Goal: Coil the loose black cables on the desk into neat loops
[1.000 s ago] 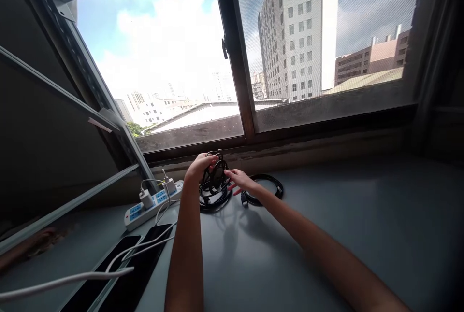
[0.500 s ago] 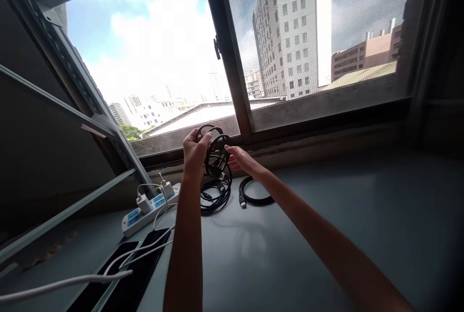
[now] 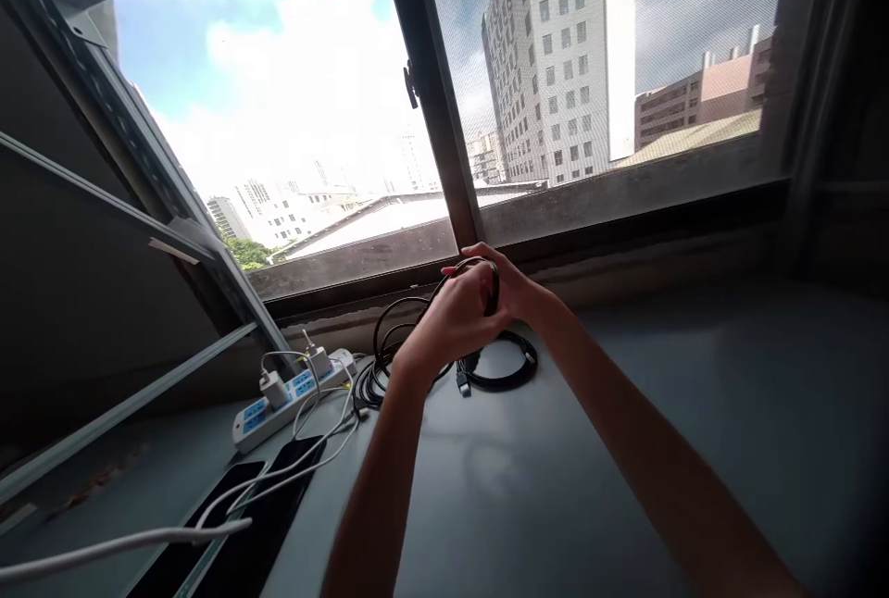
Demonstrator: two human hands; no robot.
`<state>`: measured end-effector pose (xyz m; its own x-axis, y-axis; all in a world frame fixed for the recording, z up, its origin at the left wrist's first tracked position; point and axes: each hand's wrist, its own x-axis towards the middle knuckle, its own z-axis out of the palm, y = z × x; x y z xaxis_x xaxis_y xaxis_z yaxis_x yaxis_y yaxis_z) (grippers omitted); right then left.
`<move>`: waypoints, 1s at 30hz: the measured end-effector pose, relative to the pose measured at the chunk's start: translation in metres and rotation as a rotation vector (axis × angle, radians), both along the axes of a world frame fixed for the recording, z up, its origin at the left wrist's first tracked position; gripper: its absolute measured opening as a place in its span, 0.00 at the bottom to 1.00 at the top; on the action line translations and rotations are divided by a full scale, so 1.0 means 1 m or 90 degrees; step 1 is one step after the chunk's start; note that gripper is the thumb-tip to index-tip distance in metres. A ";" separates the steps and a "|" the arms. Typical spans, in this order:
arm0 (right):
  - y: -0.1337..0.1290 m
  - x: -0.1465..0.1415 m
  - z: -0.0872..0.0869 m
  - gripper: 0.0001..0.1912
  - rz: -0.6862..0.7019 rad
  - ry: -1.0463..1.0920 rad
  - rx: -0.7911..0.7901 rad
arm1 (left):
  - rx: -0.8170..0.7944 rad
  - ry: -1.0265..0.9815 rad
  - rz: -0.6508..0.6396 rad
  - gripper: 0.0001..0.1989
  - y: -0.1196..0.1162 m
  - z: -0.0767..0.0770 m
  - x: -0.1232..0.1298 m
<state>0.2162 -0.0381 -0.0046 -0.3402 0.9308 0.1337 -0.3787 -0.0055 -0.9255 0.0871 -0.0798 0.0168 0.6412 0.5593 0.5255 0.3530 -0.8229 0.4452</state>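
My left hand (image 3: 455,316) is closed around a black cable (image 3: 494,288), raised over the table near the window sill. Against it, my right hand (image 3: 512,288) has its fingers curled round the same loop from the right. Strands trail from the hands down to a tangle of black cable (image 3: 371,380) on the left, partly hidden behind my left hand and wrist. Under my hands lies a coiled black cable (image 3: 510,383) on the table, its USB plug (image 3: 463,383) at the left side of the coil.
A white power strip (image 3: 254,431) with two chargers stands at the left. White cables (image 3: 278,478) run over dark flat objects (image 3: 256,533). A metal frame (image 3: 243,279) slants along the left, before the window. The grey table (image 3: 590,505) spreads to the right.
Both hands have moved right and come together, with the held cable between them. The tangled cable now reaches further left, and more of the coil on the table shows.
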 end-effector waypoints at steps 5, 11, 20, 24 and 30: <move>-0.008 0.016 0.003 0.08 -0.027 -0.175 0.167 | -0.051 0.059 -0.109 0.09 -0.001 0.001 0.003; -0.016 0.018 0.012 0.15 -0.176 -0.223 0.190 | 0.041 -0.159 0.118 0.16 0.023 0.018 -0.025; -0.046 0.028 0.036 0.19 -0.419 -0.107 0.241 | -0.258 0.031 0.263 0.20 0.058 0.003 -0.066; -0.049 0.029 0.037 0.17 -0.573 -0.115 0.314 | -0.312 0.128 0.279 0.35 0.049 -0.002 -0.051; -0.054 0.032 0.037 0.18 -0.717 -0.195 0.401 | -0.282 0.245 0.238 0.43 0.031 -0.007 -0.023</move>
<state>0.2478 -0.0919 0.0323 0.4783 0.5298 0.7004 0.3305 0.6304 -0.7025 0.0641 -0.0492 0.0098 0.4592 0.8878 -0.0292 0.7773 -0.3857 0.4970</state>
